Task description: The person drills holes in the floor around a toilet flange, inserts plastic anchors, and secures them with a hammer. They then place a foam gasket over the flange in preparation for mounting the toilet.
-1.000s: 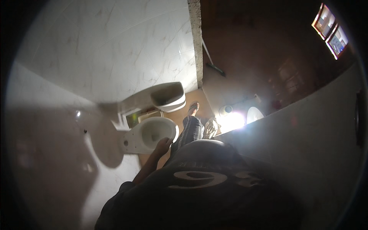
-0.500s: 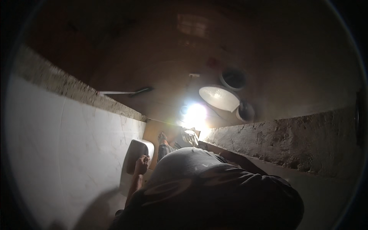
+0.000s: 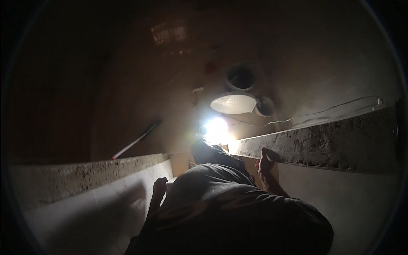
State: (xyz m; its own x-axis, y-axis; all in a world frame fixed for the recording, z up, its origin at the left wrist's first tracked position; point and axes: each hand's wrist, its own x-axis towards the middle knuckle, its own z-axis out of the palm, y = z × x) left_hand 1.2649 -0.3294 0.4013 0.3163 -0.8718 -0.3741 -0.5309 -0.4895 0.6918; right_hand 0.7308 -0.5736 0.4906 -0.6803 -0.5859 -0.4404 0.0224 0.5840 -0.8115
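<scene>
Dim tiled room, one bright lamp glare (image 3: 216,129) in the middle, brown floor beyond. White tiled wall (image 3: 102,204) on the person's left with a rough speckled top edge; a white-and-red stick (image 3: 136,142) leans past it. Right side has a rough concrete ledge (image 3: 323,144) over a pale wall. Right hand (image 3: 264,159) is up against the ledge's near end, fingers wrapped on its lower edge, thumb spread apart. Left hand (image 3: 160,187) is low beside the tiled wall, fingers curled in loosely; cannot tell if it holds anything. Dark shirt (image 3: 229,212) fills the lower middle. White basin (image 3: 233,103) and a round dark-mouthed pot (image 3: 240,77) sit further off, just beside each other
</scene>
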